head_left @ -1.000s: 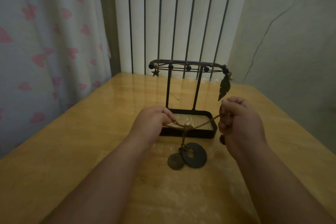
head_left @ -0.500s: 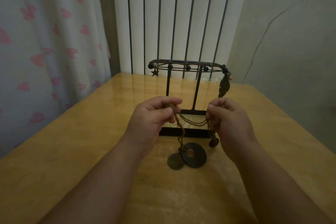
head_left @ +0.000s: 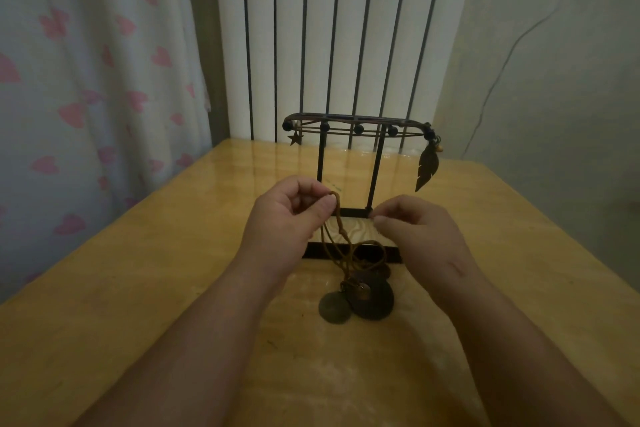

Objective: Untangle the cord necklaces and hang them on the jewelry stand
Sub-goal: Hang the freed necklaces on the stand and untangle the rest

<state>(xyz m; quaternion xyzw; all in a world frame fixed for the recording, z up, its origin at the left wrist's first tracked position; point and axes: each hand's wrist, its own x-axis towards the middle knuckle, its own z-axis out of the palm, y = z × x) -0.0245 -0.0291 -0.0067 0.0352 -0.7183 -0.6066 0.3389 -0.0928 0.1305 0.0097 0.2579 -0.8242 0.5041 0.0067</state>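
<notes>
"Two discs (head_left: 382, 302) lie flat on the table (head_left: 145, 288), just in front of the stand (head_left: 356, 213). Same as a second ago?"

"They stayed put. It's the cord (head_left: 342, 227) that changed. A second ago it was stretched between both hands in front of the stand. Now the right hand (head_left: 419, 236) has let go. Its thumb and forefinger nearly meet, but no cord shows between them, so I read it as empty. The freed length has dropped in a slack loop over the stand's front rim and onto the discs."

"And the left hand (head_left: 284, 218)?"

"Higher than before, in front of the stand's posts. Thumb and forefinger are pinched on the top of the cord, and the strands hang from there down to the discs."

"Untangled, then?"

"Not yet, I'd judge. The strands cross each other, and there's a knot below the pinch. The slack should make them easier to part, and the right hand looks placed to take a new strand."

"Anything on the stand?"

"A feather (head_left: 427, 166) hangs off its right end and a star (head_left: 295, 139) off its left. This necklace hasn't joined them. Behind the stand is the radiator (head_left: 346, 28)."
</notes>
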